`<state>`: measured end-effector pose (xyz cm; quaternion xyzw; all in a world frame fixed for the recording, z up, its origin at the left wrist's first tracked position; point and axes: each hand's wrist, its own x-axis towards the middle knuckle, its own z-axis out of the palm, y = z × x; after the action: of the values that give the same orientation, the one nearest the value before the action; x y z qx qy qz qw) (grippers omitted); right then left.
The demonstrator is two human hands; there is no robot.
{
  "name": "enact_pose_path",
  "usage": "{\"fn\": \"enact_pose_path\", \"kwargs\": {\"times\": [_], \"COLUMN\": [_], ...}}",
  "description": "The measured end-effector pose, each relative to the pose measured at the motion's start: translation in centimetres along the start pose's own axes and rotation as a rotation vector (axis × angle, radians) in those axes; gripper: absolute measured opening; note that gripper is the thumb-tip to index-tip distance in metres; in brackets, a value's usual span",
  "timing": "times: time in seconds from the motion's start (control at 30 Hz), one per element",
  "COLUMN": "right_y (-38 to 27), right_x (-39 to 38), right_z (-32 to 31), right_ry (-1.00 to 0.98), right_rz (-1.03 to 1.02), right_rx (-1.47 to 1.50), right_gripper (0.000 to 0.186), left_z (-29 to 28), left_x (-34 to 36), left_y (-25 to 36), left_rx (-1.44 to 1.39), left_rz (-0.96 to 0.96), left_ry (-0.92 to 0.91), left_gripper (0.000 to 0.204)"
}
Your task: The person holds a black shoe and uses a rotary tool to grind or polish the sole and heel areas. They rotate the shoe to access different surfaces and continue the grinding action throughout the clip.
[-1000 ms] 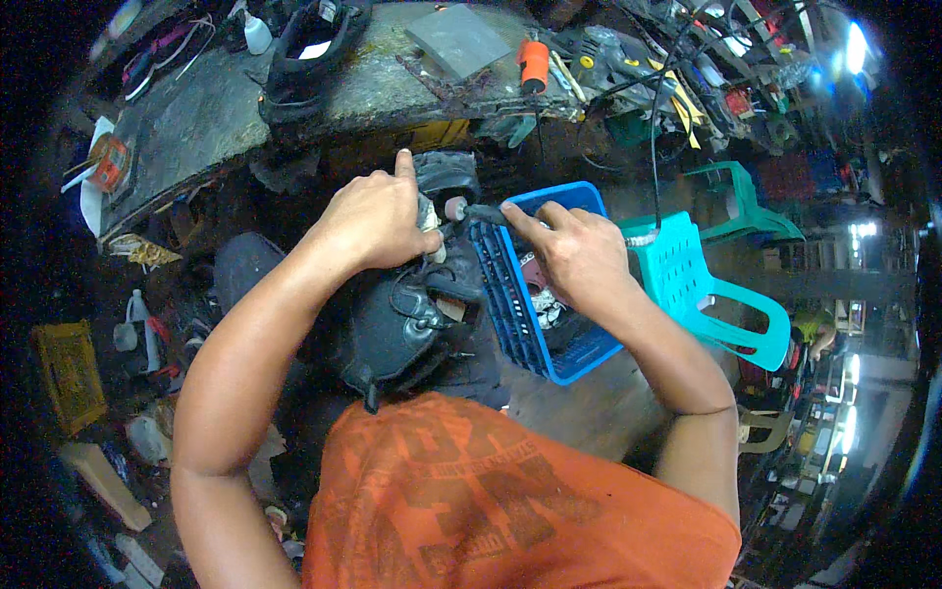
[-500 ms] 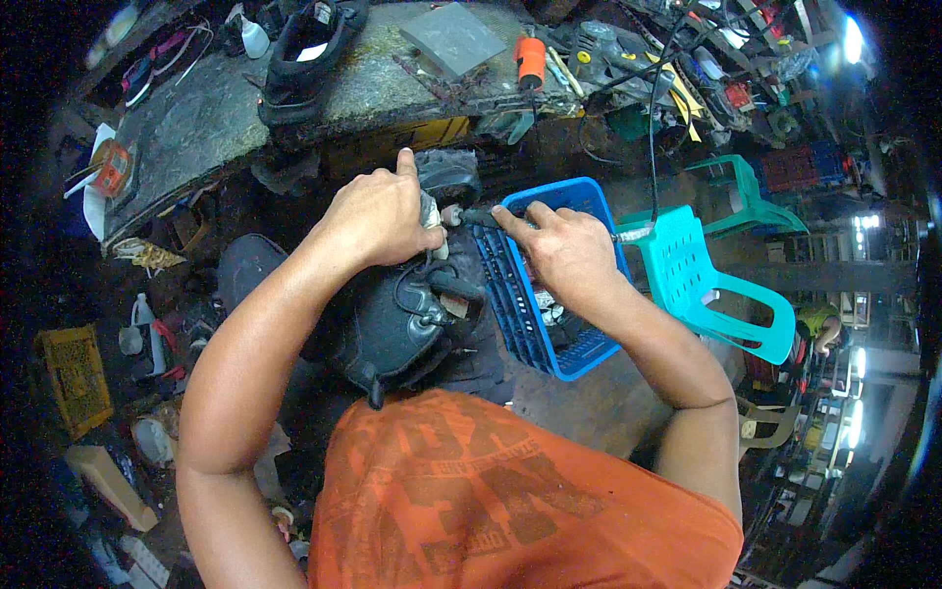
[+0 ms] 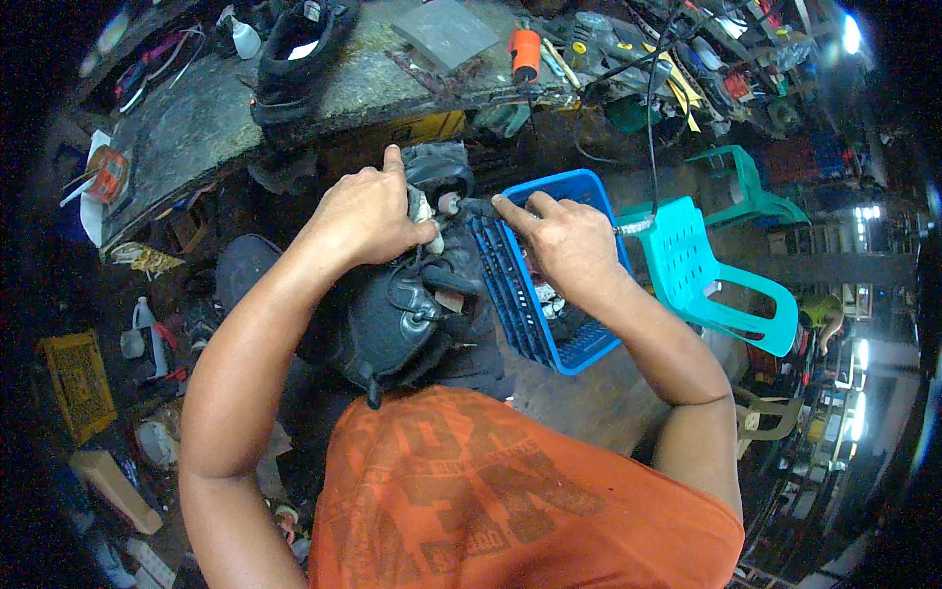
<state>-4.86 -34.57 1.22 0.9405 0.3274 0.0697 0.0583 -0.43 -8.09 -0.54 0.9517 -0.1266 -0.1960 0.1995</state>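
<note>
Across my lap lies a black boot (image 3: 392, 329), its laces loose and its toe turned away from me. My left hand (image 3: 368, 216) is closed round its front part, the index finger stretched out forward along it. In my right hand (image 3: 571, 245) is a rotary grinder handpiece (image 3: 478, 208), dark and slim, with its shaft leaving toward the right. The small round grinding head (image 3: 448, 203) sits right beside the pale patch under my left thumb; whether it touches cannot be made out. My palm hides most of the handpiece.
A blue plastic basket (image 3: 566, 365) with scraps in it stands under my right forearm. Beyond it is a turquoise chair (image 3: 682, 250). The workbench (image 3: 196, 137) ahead carries a black shoe (image 3: 294, 69), a grey plate (image 3: 444, 31) and an orange tool (image 3: 525, 54). A cable (image 3: 654, 128) hangs at the right.
The whole view has shifted slightly. My left hand and the boot sit a little further left in it; the grinding head stays beside the boot, and both grips are unchanged.
</note>
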Motion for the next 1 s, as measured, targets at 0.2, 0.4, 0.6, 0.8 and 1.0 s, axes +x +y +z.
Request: {"fn": "enact_pose_path", "kwargs": {"times": [0.2, 0.4, 0.6, 0.8, 1.0], "right_y": [-0.8, -0.4, -0.8, -0.1, -0.6], "right_x": [-0.1, -0.5, -0.6, -0.7, -0.8], "right_z": [0.9, 1.2, 1.7, 1.7, 2.0], "right_ry": [-0.058, 0.020, -0.066, 0.044, 0.039], "right_rz": [-0.005, 0.015, -0.009, 0.022, 0.001], "right_rx": [0.014, 0.042, 0.039, 0.060, 0.077], "right_gripper": [0.053, 0.050, 0.048, 0.053, 0.047], "left_z": [0.2, 0.2, 0.2, 0.0, -0.1], "left_x": [0.4, 0.3, 0.4, 0.3, 0.5], "left_y": [-0.2, -0.7, -0.8, -1.1, -0.9], "left_rx": [-0.016, 0.028, 0.007, 0.002, -0.011], "left_rz": [-0.002, 0.025, 0.020, 0.023, -0.029], "left_ry": [0.005, 0.029, 0.039, 0.027, -0.007], "left_gripper": [0.118, 0.116, 0.116, 0.116, 0.120]}}
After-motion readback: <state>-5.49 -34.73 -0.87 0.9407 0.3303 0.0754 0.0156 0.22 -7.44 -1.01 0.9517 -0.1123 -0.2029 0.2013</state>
